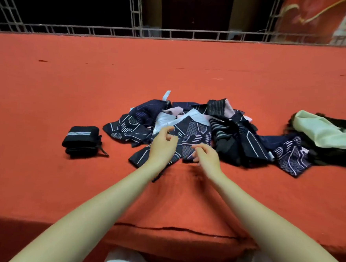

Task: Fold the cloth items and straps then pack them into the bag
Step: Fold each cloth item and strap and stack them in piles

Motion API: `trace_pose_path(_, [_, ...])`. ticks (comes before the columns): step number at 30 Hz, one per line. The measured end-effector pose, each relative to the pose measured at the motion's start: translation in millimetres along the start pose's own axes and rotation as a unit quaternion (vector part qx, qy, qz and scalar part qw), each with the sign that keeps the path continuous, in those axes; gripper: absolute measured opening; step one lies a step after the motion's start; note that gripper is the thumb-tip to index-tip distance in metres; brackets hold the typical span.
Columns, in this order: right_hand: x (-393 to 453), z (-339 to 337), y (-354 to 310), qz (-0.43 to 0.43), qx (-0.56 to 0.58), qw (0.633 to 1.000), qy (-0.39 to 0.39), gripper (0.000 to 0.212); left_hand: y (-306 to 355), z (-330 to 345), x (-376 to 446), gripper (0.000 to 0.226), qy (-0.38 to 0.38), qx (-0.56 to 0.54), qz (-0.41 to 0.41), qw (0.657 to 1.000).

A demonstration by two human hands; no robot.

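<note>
We judge that our left hand (163, 145) and right hand (206, 155), fingers loosely curled and apparently holding nothing, hover over the unfolded cloth pile (198, 130) at centre frame to choose a piece, the folded strap bundle (82, 141) parked left, the bag (323, 133) right.

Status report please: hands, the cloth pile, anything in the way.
Both hands, left hand and right hand, loosely curled above cloth pile, holding nothing. One folded strap bundle set aside left. Nothing obstructing.
</note>
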State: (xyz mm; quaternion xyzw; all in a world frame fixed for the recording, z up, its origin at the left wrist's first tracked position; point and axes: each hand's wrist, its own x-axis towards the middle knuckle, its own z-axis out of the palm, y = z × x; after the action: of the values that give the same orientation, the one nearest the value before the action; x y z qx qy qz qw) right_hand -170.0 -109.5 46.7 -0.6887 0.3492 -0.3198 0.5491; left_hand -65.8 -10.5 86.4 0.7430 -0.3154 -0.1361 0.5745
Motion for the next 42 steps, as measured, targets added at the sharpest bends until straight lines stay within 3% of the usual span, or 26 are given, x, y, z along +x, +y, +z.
trace_pose_path(4, [12.3,-74.4,8.1,-0.027,-0.078,0.994,0.078,0.018,3.3,55.8,4.5,0.035,-0.059,0.025,-0.045,0.997])
trace_pose_path(9, [41.5,-146.6,13.1,-0.069,-0.235,0.954,0.174,0.022,3.5,110.0,15.9,0.034,-0.081,0.036,-0.065,0.994])
trace_pose_path(14, [68.4,-174.8,17.3,-0.047,-0.282,0.947,0.147,0.035,14.8,145.5,27.6,0.033,-0.071,0.02,-0.066,0.995])
trace_pose_path(19, [92.3,-159.7,15.0,-0.031,-0.411,0.909,0.059,0.079,9.8,165.8,62.5,0.036,-0.059,0.049,-0.066,0.995])
trace_pose_path(23, [116.3,-163.2,38.2,0.015,-0.451,0.891,0.052,0.063,10.7,178.9,88.4,0.041,-0.077,0.115,-0.023,0.99])
trace_pose_path(26, [126.4,-177.3,47.5,-0.01,-0.396,0.912,0.108,0.039,10.1,185.6,104.1,0.051,-0.103,0.148,-0.001,0.984])
trace_pose_path(30, [146.5,-214.3,54.6,0.061,-0.121,0.977,0.165,0.033,3.2,198.1,133.3,0.06,-0.121,0.163,0.018,0.979])
trace_pose_path(32, [151.4,-235.2,56.5,0.108,0.034,0.972,0.204,0.038,2.8,202.1,143.4,0.051,-0.144,0.161,0.031,0.976])
trace_pose_path(34, [153.0,-255.0,55.4,0.123,0.087,0.958,0.245,0.044,5.2,204.6,148.4,0.039,-0.173,0.161,0.04,0.971])
trace_pose_path(37, [152.8,-279.3,51.0,0.127,0.009,0.946,0.299,0.048,6.0,207.8,151.8,0.032,-0.206,0.211,0.043,0.954])
trace_pose_path(39, [148.8,-283.9,45.4,0.147,-0.13,0.932,0.304,0.051,9.0,205.8,148.7,0.028,-0.207,0.225,0.049,0.951])
trace_pose_path(42, [131.2,-266.7,30.2,0.05,-0.336,0.9,0.274,0.056,10.8,195.8,140.6,0.016,-0.113,0.194,0.093,0.97])
